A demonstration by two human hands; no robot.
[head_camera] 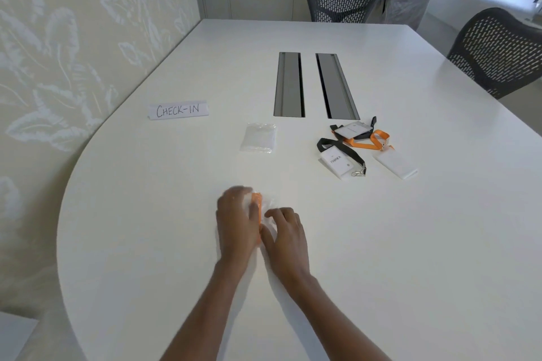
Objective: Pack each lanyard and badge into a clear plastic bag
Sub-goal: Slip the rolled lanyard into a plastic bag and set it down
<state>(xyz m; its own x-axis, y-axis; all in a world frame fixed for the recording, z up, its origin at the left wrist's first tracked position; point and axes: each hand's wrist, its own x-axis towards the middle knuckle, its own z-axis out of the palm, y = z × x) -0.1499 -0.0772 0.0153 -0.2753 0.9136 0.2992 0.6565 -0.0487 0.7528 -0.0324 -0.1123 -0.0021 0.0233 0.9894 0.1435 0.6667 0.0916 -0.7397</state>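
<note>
On my feed, an orange lanyard [257,212] sits bagged.
Left hand [234,224] grips the clear plastic bag [269,204]; right hand [286,239] pinches its side.

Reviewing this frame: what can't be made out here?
Head view only:
1. Whether a badge is in the clear bag: it is hidden by the left hand and right hand; only the orange lanyard shows.
2. Left hand's fingers: motion-blurred, grip unclear.
3. The stack of bags: count unreadable, transparent layers.
4. Print on the loose badges: too small.
</note>
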